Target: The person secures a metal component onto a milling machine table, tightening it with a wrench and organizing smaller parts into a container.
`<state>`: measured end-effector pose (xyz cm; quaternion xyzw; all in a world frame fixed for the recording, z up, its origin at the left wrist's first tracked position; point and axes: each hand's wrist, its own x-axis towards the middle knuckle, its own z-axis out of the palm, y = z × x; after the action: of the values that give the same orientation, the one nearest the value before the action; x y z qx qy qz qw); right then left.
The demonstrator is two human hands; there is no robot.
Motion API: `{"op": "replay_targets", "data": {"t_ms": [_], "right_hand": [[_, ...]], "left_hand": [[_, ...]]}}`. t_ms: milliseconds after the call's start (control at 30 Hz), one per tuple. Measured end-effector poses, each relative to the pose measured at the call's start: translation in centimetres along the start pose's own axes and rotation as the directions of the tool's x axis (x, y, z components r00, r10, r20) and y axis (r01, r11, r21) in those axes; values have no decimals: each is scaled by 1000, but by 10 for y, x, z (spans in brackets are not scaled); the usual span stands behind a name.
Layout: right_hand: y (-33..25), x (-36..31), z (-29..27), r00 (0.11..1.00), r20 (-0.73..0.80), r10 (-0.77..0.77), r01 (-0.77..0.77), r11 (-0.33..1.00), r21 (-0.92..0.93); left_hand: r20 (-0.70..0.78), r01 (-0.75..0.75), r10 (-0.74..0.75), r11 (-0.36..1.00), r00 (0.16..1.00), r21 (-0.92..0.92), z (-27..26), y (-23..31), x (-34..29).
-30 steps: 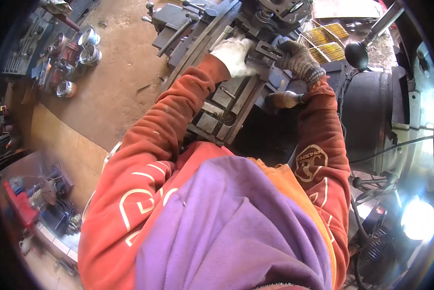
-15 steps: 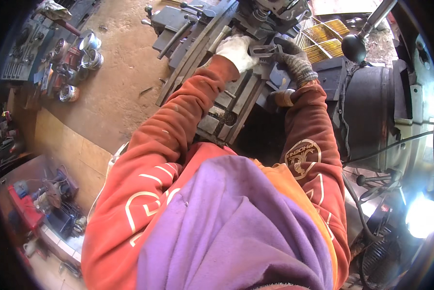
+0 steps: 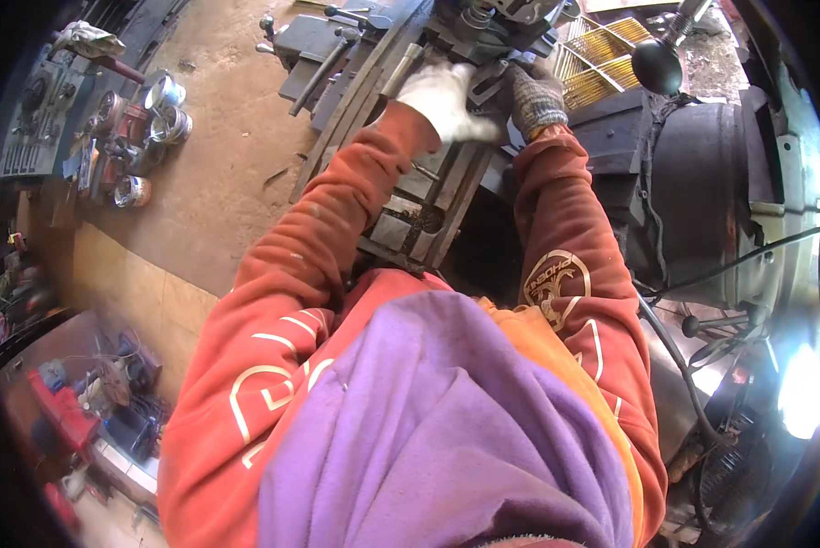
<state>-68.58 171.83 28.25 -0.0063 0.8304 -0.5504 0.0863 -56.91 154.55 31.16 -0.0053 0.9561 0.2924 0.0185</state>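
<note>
My left hand [image 3: 439, 99], in a pale work glove, is over the bed of a metal-working machine [image 3: 442, 187]. Its thumb and fingers look spread and hold nothing, though motion smears them slightly. My right hand [image 3: 535, 99] wears a grey knitted glove and is closed on a slotted metal piece [image 3: 489, 84]. That piece points up and left, close under the machine's dark upper carriage [image 3: 492, 32]. Beside my left hand lies a metal tube-like handle [image 3: 403, 69] along the rail. The fingertips of my right hand are partly hidden.
Lever handles [image 3: 323, 71] stick out at the machine's left side. A yellow slatted grille [image 3: 602, 68] lies beyond my right hand, near a black ball-ended lever [image 3: 657, 66]. A dark drum-shaped housing [image 3: 693, 192] stands at right. Open cans [image 3: 165, 93] and tools sit at far left.
My left hand has come away from the slotted metal piece and opened. My right hand has shifted a little left and tilted the piece more upright. The view has moved slightly.
</note>
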Motion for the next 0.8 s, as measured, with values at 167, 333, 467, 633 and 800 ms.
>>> {"op": "replay_targets", "data": {"t_ms": [167, 333, 467, 633, 800], "right_hand": [[17, 14, -9, 991, 134, -11, -27, 960, 278], [20, 30, -2, 993, 114, -28, 17, 995, 98], [36, 38, -4, 1000, -27, 11, -8, 995, 99], [7, 14, -19, 997, -73, -6, -11, 975, -223], [29, 8, -18, 992, 33, -123, 126, 918, -375]], "left_hand": [[9, -56, 56, 992, 998, 111, 14, -5, -9], [-24, -38, 40, 997, 999, 60, 12, -8, -18], [-140, -61, 66, 997, 988, 42, 29, -6, -19], [-157, -57, 54, 998, 986, -17, 38, -13, -15], [-241, 80, -63, 995, 969, 63, 46, -14, -7]]}}
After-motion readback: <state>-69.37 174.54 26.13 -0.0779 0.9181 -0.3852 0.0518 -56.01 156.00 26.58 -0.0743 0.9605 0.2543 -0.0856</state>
